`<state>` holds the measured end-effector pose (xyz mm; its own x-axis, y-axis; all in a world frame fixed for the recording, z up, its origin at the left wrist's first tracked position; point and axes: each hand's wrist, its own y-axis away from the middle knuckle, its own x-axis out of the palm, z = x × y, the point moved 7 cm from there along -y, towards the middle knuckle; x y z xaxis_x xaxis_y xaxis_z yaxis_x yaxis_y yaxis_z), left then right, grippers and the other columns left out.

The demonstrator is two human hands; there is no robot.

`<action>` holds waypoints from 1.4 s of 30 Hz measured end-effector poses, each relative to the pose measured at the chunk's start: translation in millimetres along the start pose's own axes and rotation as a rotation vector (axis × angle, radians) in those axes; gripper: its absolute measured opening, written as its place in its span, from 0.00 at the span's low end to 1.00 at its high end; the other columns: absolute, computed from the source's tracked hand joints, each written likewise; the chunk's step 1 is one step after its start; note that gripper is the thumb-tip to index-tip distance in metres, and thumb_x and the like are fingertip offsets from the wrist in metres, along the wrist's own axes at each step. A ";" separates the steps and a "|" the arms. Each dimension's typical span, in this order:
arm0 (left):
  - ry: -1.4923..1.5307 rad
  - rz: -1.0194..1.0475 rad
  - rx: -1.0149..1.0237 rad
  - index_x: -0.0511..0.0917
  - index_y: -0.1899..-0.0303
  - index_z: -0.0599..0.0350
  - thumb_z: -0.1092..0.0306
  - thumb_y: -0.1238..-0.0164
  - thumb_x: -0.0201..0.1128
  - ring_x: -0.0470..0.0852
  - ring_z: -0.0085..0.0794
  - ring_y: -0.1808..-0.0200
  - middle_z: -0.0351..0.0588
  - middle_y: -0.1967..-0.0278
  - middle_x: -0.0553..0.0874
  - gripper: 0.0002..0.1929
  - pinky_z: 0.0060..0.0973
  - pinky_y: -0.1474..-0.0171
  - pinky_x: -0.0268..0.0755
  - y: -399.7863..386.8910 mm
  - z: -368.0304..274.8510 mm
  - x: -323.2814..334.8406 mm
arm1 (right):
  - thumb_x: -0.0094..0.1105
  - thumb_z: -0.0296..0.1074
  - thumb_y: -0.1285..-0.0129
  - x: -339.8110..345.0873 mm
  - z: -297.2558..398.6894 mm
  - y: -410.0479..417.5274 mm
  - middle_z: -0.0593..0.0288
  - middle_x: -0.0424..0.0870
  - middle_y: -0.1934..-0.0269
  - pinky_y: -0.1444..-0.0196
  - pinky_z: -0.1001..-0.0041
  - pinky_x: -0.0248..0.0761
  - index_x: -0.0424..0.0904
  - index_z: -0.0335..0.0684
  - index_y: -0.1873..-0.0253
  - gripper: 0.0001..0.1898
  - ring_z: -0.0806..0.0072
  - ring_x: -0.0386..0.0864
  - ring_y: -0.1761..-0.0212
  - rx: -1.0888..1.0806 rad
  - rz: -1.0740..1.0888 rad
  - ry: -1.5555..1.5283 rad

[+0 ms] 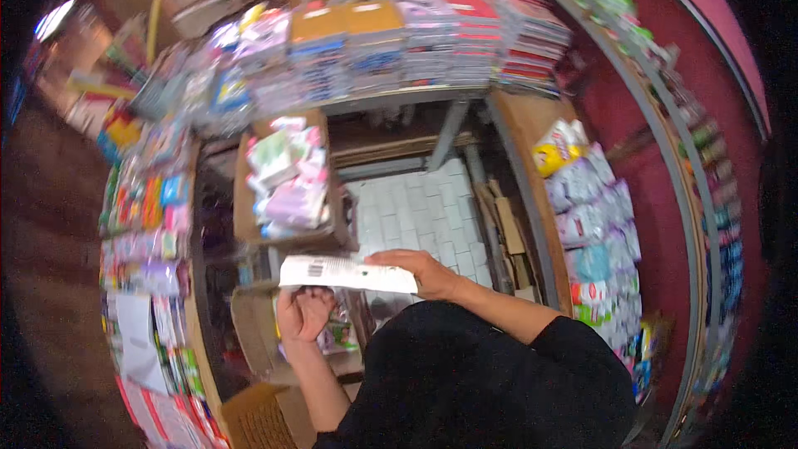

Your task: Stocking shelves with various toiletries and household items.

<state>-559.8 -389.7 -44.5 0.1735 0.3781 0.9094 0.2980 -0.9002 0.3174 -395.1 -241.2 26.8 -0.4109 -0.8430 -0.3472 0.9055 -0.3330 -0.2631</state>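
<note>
A white oblong package (349, 273) with printing and a barcode lies crosswise before my body. My right hand (430, 271) grips its right end, fingers over the top edge. My left hand (305, 312) is just below its left part, palm up with curled fingers; whether it bears any of the package's weight I cannot tell. Beyond the package, an open cardboard box (246, 212) holds pink, purple and green soft packs (293, 202). Another open cardboard box (252, 330) with colourful packs is partly hidden behind my left hand.
Stacked books or notebooks (374, 43) line the far shelf. Packaged goods (146, 274) fill the left shelf, and plastic-wrapped packs (580, 212) stand along the right one. White floor tiles (411, 218) show between the shelves. Cardboard pieces (511, 224) lean at the right.
</note>
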 end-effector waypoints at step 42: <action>-0.870 -0.535 -0.228 0.79 0.55 0.62 0.59 0.28 0.50 0.82 0.35 0.72 0.48 0.67 0.83 0.16 0.29 0.70 0.75 -220.4 255.4 -141.0 | 0.54 0.40 0.32 -608.5 -163.3 60.2 0.35 0.81 0.67 0.60 0.56 0.70 0.80 0.28 0.62 0.17 0.44 0.81 0.62 0.544 -0.562 0.763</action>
<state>-410.3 -189.5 -311.3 0.7141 0.6824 0.1563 0.3667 -0.5548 0.7468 -107.9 320.7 75.3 -0.5681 -0.0904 -0.8180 0.4160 -0.8892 -0.1906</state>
